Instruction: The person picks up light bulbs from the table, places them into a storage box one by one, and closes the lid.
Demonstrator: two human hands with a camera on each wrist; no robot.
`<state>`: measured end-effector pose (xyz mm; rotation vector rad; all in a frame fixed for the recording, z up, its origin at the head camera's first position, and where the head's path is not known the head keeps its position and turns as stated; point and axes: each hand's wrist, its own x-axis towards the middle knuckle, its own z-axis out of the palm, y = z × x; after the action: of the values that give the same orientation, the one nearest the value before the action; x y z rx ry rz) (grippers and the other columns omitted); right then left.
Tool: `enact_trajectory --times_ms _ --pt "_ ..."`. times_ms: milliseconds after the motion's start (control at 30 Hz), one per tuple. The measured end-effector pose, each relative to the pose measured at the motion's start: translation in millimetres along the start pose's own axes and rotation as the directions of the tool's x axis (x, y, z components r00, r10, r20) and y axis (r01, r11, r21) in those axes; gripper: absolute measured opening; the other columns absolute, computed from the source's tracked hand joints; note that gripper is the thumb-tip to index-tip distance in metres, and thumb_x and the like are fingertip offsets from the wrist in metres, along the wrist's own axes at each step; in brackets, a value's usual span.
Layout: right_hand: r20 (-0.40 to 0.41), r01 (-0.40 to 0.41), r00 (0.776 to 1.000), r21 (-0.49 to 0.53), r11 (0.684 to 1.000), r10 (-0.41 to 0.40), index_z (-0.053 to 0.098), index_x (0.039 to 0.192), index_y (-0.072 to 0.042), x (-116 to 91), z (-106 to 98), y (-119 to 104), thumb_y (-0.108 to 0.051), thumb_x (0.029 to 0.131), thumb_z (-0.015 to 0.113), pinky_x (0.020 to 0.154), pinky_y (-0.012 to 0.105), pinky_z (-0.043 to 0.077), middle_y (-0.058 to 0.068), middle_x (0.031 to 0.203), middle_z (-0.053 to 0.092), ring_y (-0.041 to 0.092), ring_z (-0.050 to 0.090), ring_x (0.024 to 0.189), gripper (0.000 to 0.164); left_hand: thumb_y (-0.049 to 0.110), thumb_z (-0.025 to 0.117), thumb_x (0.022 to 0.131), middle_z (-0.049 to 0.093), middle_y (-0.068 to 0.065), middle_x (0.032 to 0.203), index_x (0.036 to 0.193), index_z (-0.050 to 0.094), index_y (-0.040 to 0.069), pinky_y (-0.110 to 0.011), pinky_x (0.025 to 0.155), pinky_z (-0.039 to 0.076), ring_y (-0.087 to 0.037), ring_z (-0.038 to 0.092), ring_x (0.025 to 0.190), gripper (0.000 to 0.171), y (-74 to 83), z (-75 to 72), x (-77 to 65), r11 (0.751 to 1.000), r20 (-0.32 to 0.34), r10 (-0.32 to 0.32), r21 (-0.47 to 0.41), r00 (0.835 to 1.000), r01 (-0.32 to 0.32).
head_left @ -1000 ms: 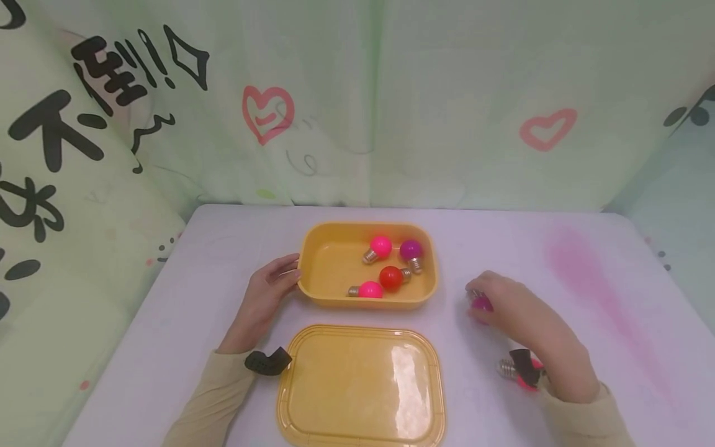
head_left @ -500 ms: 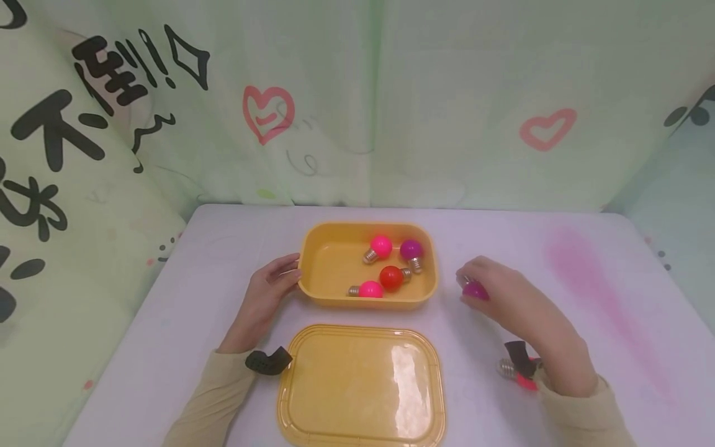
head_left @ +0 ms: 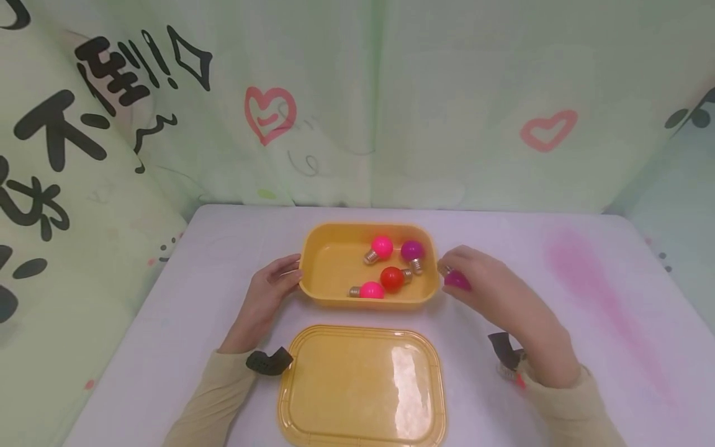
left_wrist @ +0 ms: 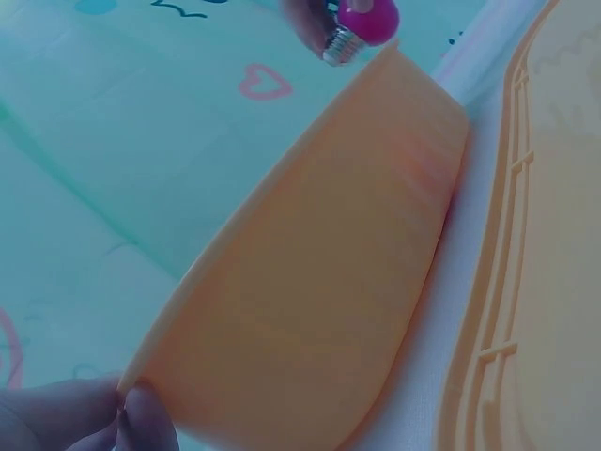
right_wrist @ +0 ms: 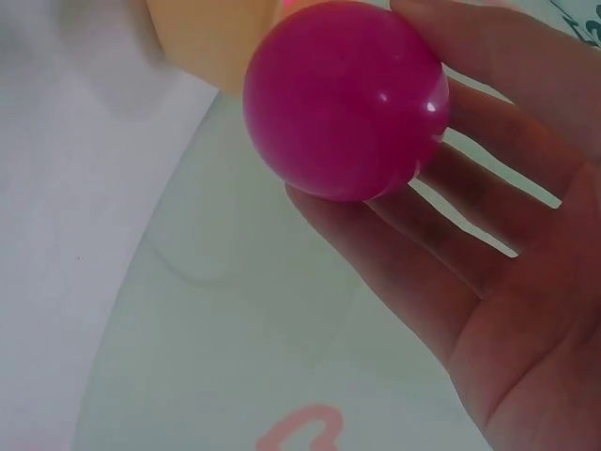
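My left hand [head_left: 265,298] pinches the left rim of a yellow plastic box [head_left: 329,298], thumb and fingers at its edge in the left wrist view. Inside the box lie two pink light bulbs [head_left: 382,247], a purple bulb [head_left: 412,251] and a red bulb [head_left: 392,279], mostly toward the right side. Just off the box's right end, my right hand [head_left: 491,288] holds another purple light bulb [right_wrist: 343,103] between thumb and fingers. Its metal screw base points toward the box rim, as the left wrist view shows.
A yellow lid [head_left: 362,385] lies flat on the white table [head_left: 223,230] in front of the box. Under my right wrist, partly hidden, is a reddish bulb [head_left: 507,372]. A pale green curtain [head_left: 424,74] hangs behind the table.
My right hand has moved left and a little away from me, carrying the purple light bulb up beside the box. The left hand stays at the box rim.
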<state>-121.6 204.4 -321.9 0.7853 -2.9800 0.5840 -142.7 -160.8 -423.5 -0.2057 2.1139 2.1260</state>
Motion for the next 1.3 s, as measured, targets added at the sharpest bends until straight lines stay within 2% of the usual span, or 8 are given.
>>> enact_trajectory --times_ms 400,567,700,1067,1300 --pt "0.003 0.014 1.000 0.037 0.999 -0.014 0.070 0.112 -0.006 22.6 14.5 -12.3 -0.010 0.082 0.081 0.088 0.043 0.058 0.005 0.102 0.068 0.023 0.064 0.096 0.032 0.014 0.064 0.097 0.054 -0.016 0.137 0.140 0.053 0.005 -0.019 0.092 0.053 -0.013 0.060 0.111 0.045 -0.6 -0.6 -2.0 1.000 -0.003 -0.005 0.023 1.000 0.005" --pt "-0.010 0.048 0.999 0.047 0.998 -0.047 0.070 0.114 -0.006 30.2 24.4 -12.6 -0.010 0.082 0.081 0.093 0.046 0.056 0.008 0.108 0.070 0.026 0.065 0.103 0.034 0.013 0.064 0.097 0.055 -0.015 0.137 0.139 0.053 0.005 -0.019 0.091 0.053 -0.012 0.060 0.110 0.044 -1.7 -0.4 -1.7 0.999 -0.010 -0.010 0.031 1.000 0.011" --pt "-0.012 0.065 0.998 0.040 0.997 -0.064 0.070 0.115 -0.005 34.4 30.2 -12.6 -0.009 0.081 0.081 0.096 0.046 0.055 0.009 0.113 0.070 0.028 0.064 0.107 0.035 0.014 0.064 0.097 0.056 -0.015 0.137 0.139 0.054 0.006 -0.019 0.091 0.053 -0.016 0.059 0.114 0.044 -2.0 -0.3 -1.0 1.000 -0.010 -0.010 0.025 1.000 0.010" --pt "0.015 0.135 0.991 0.036 0.990 -0.135 0.069 0.107 -0.006 45.1 42.8 -14.3 -0.004 0.080 0.081 0.090 0.039 0.057 0.004 0.101 0.067 0.020 0.062 0.096 0.029 0.016 0.064 0.097 0.055 -0.013 0.138 0.139 0.054 0.008 -0.020 0.092 0.054 -0.024 0.057 0.120 0.044 -0.2 0.1 -0.7 0.999 -0.002 -0.013 0.033 1.000 0.013" --pt "0.037 0.133 0.990 0.038 0.990 -0.134 0.070 0.103 -0.008 51.8 47.0 -16.2 -0.006 0.081 0.081 0.085 0.035 0.057 0.001 0.096 0.065 0.017 0.059 0.090 0.025 0.014 0.064 0.097 0.055 -0.015 0.138 0.139 0.054 0.007 -0.019 0.091 0.053 -0.023 0.058 0.119 0.044 -0.8 -0.4 -0.3 1.000 0.001 -0.008 0.022 1.000 0.008"
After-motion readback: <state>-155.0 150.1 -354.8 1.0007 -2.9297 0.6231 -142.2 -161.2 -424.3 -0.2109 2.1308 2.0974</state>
